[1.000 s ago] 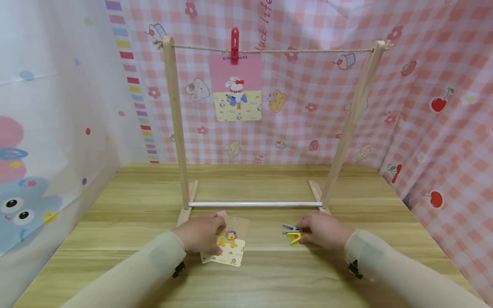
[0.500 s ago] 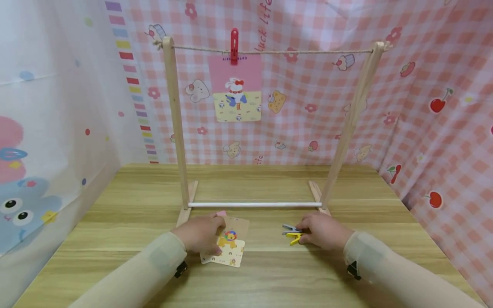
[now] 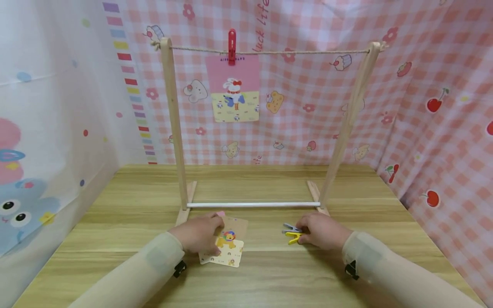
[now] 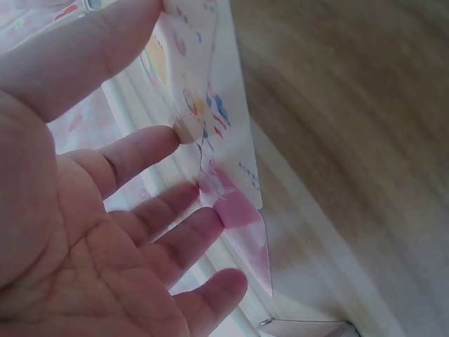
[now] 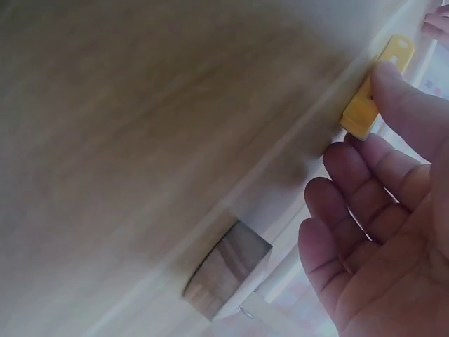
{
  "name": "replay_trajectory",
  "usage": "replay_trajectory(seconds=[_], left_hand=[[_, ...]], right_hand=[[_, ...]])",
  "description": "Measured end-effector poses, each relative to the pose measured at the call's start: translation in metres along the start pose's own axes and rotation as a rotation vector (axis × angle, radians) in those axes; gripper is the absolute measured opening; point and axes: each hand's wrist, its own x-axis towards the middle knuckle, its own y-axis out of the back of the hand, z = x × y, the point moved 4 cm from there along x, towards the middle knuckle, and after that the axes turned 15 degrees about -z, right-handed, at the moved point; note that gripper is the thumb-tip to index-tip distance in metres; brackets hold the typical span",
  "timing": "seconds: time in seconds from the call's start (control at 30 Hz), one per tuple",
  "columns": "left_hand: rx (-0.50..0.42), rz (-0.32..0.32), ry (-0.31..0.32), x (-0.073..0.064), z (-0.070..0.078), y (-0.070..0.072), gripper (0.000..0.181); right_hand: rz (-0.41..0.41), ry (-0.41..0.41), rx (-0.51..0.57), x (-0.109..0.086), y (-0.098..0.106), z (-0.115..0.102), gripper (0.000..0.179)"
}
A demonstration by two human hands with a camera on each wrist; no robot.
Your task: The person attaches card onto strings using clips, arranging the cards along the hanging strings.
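Note:
My left hand (image 3: 196,234) rests on overlapping cards lying on the table. The top card (image 3: 236,226) shows a lion with a colourful mane; a pink corner (image 3: 221,213) pokes out behind it. In the left wrist view, the thumb and spread fingertips touch the printed cards (image 4: 231,133). My right hand (image 3: 322,231) is at a grey clip (image 3: 292,227) and a yellow clip (image 3: 293,238), both on the table. From the right wrist, its thumb is against the yellow clip (image 5: 361,111), with the other fingers loosely bent. The grey clip is hidden there.
A wooden stand has two posts (image 3: 175,124), a white bottom rod (image 3: 254,205) and a rope (image 3: 308,53) strung across the top. From the rope hangs a pink-and-yellow rabbit card (image 3: 235,107), held by a red clip (image 3: 232,45). Patterned cloths surround the table.
The head view has shifted slightly, so the scene sits a little further left. Both hands, the cards and the clips stay in place.

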Motion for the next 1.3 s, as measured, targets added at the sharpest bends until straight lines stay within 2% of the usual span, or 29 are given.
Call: replay_trajectory(seconds=[0.27, 0.37, 0.53, 0.83, 1.07, 1.3], left_hand=[[-0.048, -0.013, -0.010, 0.000, -0.004, 0.003, 0.078], [-0.053, -0.006, -0.008, 0.000, -0.003, 0.004, 0.078], [-0.008, 0.015, -0.014, 0.001, -0.001, 0.006, 0.074], [0.069, 0.020, 0.007, 0.005, -0.001, 0.005, 0.093], [0.047, 0.028, 0.007, 0.006, -0.003, 0.004, 0.090], [-0.004, 0.037, 0.003, 0.006, -0.006, 0.004, 0.092]], right_hand=[[-0.026, 0.047, 0.020, 0.003, 0.003, 0.002, 0.020], [-0.020, 0.057, -0.010, 0.005, 0.004, 0.000, 0.021], [0.002, 0.085, -0.050, 0.011, 0.006, -0.008, 0.021], [0.011, 0.094, -0.058, 0.018, 0.003, -0.010, 0.020], [0.026, 0.078, -0.085, 0.021, 0.002, -0.008, 0.016], [0.034, 0.104, -0.089, 0.020, 0.004, -0.012, 0.017]])
